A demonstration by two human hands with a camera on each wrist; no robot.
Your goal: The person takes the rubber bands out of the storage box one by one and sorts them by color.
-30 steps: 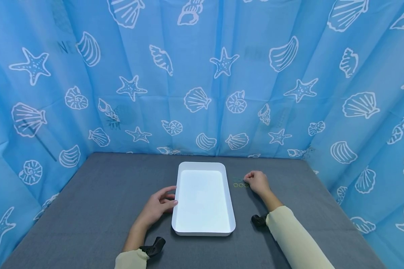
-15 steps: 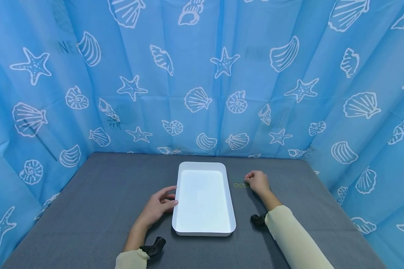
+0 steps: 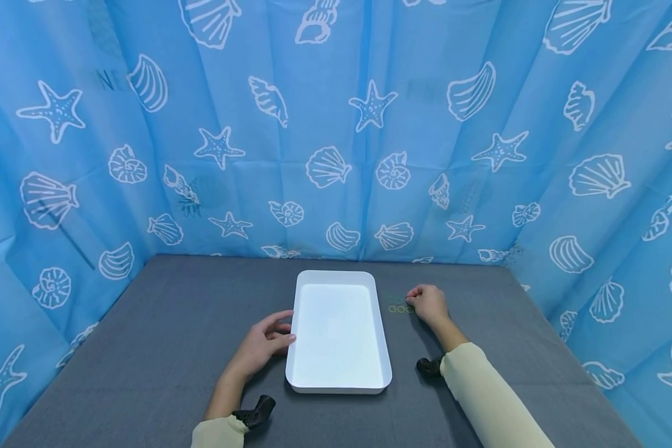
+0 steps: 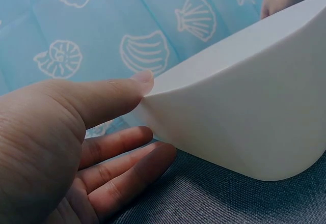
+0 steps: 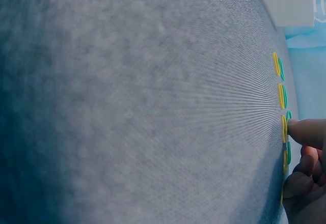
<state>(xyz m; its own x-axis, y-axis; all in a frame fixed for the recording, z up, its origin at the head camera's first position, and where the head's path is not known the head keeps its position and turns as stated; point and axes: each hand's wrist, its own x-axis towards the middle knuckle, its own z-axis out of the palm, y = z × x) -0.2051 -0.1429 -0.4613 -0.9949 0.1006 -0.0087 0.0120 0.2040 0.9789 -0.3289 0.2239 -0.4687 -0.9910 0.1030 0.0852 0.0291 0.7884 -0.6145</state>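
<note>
A white rectangular tray (image 3: 338,336) lies on the grey cloth. At its left side my left hand (image 3: 260,348) has the thumb touching the rim, the other fingers loosely bent beside the outer wall. In the left wrist view, the thumb of this left hand (image 4: 76,122) meets the tray's rim (image 4: 214,76). To the right of the tray, my right hand (image 3: 430,305) reaches down to thin green and yellow rings. Its fingertips pinch a thin green ring (image 5: 289,115) in the right wrist view; part of the grip is hidden. Yellow rings (image 5: 281,96) lie in a row alongside.
Grey cloth (image 3: 201,298) covers the table around the tray. A blue curtain (image 3: 336,205) with white shells and starfish closes off the back and sides. Black wrist devices (image 3: 256,412) sit at both cuffs. The tray's inside shows plain white.
</note>
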